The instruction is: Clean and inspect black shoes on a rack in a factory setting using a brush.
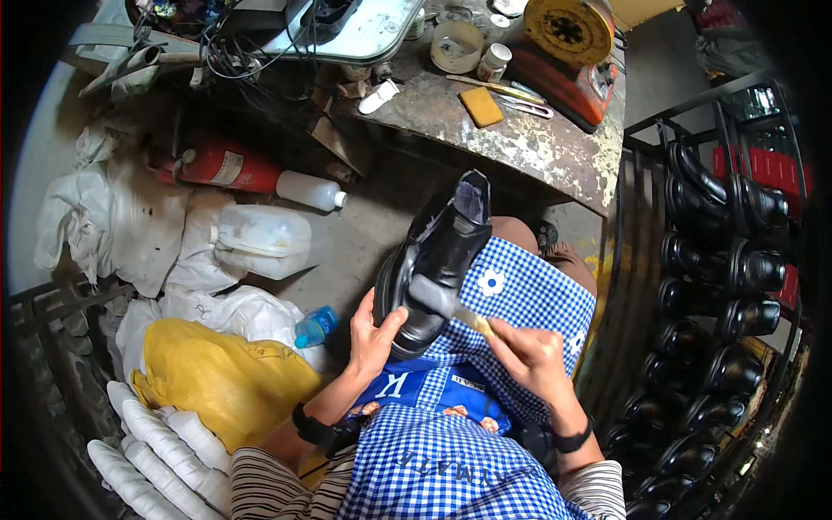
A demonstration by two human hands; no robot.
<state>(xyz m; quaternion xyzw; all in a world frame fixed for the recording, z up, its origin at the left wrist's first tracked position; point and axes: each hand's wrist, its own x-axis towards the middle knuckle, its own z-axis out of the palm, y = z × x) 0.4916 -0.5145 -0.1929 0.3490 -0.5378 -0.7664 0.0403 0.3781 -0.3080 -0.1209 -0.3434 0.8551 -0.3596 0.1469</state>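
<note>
One black shoe, one hammer

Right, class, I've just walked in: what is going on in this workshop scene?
A seated person in a blue checked apron steadies a black shoe on their lap with the left hand. The right hand holds a hammer by its handle, head against the shoe. More black shoes fill a rack at right.

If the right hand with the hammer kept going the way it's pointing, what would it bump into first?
The right hand points up and to the left along the hammer. Its grey head already sits at the black shoe, which the left hand steadies, so the shoe comes first. Whether they touch is unclear.
</note>
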